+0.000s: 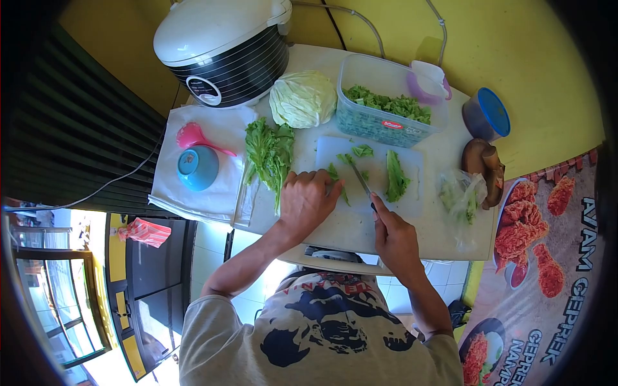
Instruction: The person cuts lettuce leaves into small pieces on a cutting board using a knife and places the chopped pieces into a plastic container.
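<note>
My right hand [396,241] grips a kitchen knife [362,177] by its handle, the blade pointing away over a pale cutting board [415,193]. My left hand [308,198] is curled at the board's left edge, its thumb and fingertips closed on a strip of lettuce [336,179] left of the blade. Small cut bits lie around the blade tip, and a longer lettuce leaf [396,177] rests on the board's right side. Beyond the board stands a clear plastic container [393,122] partly filled with chopped lettuce. A bunch of leafy lettuce [269,153] lies beyond my left hand.
A cabbage [302,100] sits beside the rice cooker [222,58]. At left, an upturned blue bowl [197,168] and pink rice paddle [192,136] lie on white sheets. At right are a plastic bag of greens [462,196], a brown object [476,156] and a blue-lidded tub [486,114].
</note>
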Motion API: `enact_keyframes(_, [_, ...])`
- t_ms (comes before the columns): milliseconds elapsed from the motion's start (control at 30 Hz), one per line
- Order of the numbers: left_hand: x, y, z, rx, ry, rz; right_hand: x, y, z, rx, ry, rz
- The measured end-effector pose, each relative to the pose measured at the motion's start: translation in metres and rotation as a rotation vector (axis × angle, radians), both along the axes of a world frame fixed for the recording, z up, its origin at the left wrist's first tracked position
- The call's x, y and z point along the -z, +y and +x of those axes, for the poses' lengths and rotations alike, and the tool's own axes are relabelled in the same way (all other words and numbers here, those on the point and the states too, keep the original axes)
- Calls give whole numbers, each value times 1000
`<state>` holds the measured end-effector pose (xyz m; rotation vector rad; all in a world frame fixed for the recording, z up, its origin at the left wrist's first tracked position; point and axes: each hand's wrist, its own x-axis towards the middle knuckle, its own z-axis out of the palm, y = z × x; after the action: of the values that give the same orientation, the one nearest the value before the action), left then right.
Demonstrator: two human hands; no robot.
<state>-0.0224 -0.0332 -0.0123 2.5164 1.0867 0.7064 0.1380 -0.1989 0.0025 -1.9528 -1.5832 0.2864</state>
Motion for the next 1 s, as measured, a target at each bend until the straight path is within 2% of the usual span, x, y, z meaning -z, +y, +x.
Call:
enact_keyframes(167, [0,16,13,108,-138,125,0,2,-2,0,6,15])
enact_keyframes(267, [-14,13,13,219,-361,-245,-1,2,-3,5,16,28])
enact_keyframes(467, [-13,27,2,74,-165,-414,8,0,-8,0,12,40])
enact_keyframes(567, [-15,28,-1,52,-155,-432,11,3,-13,-16,27,92])
enact_keyframes(767, [-20,27,-5,24,-171,-463,6,10,-20,-81,-75,-32])
enact_keyframes(1000, [-9,27,-11,-41,-172,-380,5,10,-20,-80,-82,-45])
